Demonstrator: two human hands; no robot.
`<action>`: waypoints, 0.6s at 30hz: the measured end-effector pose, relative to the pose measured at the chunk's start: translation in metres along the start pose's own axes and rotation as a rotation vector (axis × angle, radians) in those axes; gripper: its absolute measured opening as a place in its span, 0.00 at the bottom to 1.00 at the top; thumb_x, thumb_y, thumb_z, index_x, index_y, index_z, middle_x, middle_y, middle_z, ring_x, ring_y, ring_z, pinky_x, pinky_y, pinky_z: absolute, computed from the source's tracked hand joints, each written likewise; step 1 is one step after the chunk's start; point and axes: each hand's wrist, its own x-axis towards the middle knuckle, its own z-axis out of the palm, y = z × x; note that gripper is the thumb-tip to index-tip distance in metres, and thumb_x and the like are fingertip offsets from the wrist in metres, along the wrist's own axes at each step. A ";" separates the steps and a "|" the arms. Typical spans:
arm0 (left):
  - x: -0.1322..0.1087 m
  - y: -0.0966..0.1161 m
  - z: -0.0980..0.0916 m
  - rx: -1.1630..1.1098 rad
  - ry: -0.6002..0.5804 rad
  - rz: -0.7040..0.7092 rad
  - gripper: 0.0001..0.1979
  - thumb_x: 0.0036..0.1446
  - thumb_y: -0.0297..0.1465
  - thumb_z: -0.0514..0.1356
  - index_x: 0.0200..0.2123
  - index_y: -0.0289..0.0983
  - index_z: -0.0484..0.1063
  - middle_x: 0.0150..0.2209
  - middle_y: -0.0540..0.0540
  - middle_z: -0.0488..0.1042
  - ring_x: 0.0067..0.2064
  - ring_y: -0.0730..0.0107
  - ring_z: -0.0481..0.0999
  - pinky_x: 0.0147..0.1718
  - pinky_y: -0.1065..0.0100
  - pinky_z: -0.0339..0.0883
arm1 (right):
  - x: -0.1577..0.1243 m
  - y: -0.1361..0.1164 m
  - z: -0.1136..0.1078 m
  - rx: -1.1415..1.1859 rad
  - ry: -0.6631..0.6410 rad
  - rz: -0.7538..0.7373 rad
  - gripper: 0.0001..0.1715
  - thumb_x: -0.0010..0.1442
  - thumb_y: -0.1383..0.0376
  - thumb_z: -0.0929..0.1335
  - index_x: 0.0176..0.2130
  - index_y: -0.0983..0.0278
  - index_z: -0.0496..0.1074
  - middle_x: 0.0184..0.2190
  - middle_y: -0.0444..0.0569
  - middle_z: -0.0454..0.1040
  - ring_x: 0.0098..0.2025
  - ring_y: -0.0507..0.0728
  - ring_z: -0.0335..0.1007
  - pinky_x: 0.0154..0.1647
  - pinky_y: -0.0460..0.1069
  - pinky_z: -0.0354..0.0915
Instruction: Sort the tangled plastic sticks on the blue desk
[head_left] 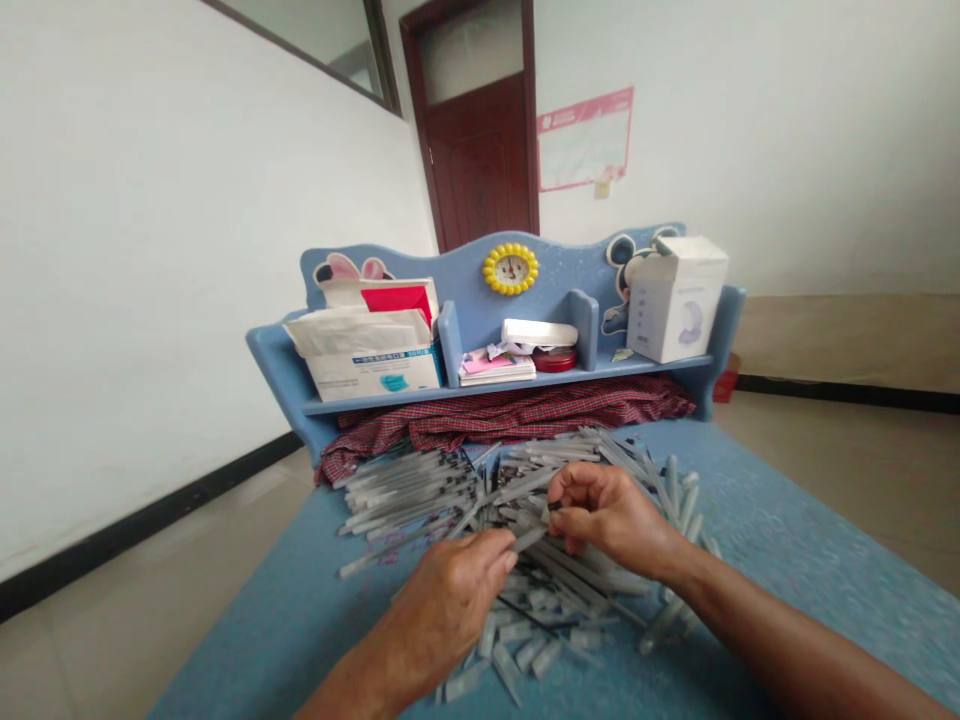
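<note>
My left hand (454, 590) is closed round a translucent pen barrel (529, 538), whose far end points toward my other hand. With thumb and fingers pinched together, my right hand (615, 520) grips a small black piece (555, 507) at that end of the barrel. Whether the two parts touch is too small to tell. Beneath both hands spreads a heap of clear pen caps (514, 632), loose barrels and thin black refills. Several barrels with dark ends (409, 490) lie in a pile at the left. More translucent pieces (681, 500) lie right of my right hand.
A blue desk (810, 560) carries a raised shelf (465, 250) at the back. On it stand a mask box (367, 360), a stack of papers (495, 370), a red round tin (555, 360) and a white box (675, 300). A checked cloth (525, 408) lies bunched under the shelf.
</note>
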 end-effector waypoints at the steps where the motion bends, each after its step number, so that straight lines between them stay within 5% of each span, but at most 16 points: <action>1: 0.000 0.000 0.000 -0.009 0.005 0.007 0.13 0.60 0.33 0.47 0.36 0.40 0.71 0.28 0.48 0.75 0.32 0.70 0.74 0.32 0.74 0.64 | 0.000 0.000 0.000 -0.001 -0.002 0.006 0.06 0.45 0.70 0.66 0.28 0.65 0.63 0.17 0.38 0.66 0.14 0.46 0.59 0.15 0.42 0.58; 10: -0.001 -0.002 0.003 0.075 -0.015 0.044 0.13 0.60 0.31 0.46 0.38 0.39 0.70 0.31 0.47 0.76 0.33 0.70 0.74 0.34 0.73 0.65 | 0.000 0.004 0.000 -0.062 0.009 -0.027 0.04 0.45 0.71 0.66 0.26 0.66 0.63 0.15 0.36 0.62 0.15 0.44 0.55 0.15 0.40 0.54; 18: 0.000 -0.037 -0.022 0.264 0.008 -0.099 0.15 0.61 0.33 0.45 0.38 0.37 0.71 0.35 0.44 0.76 0.37 0.65 0.75 0.38 0.68 0.65 | 0.022 -0.001 -0.057 -0.084 0.382 -0.115 0.11 0.41 0.67 0.69 0.28 0.65 0.64 0.14 0.38 0.67 0.14 0.48 0.61 0.14 0.42 0.58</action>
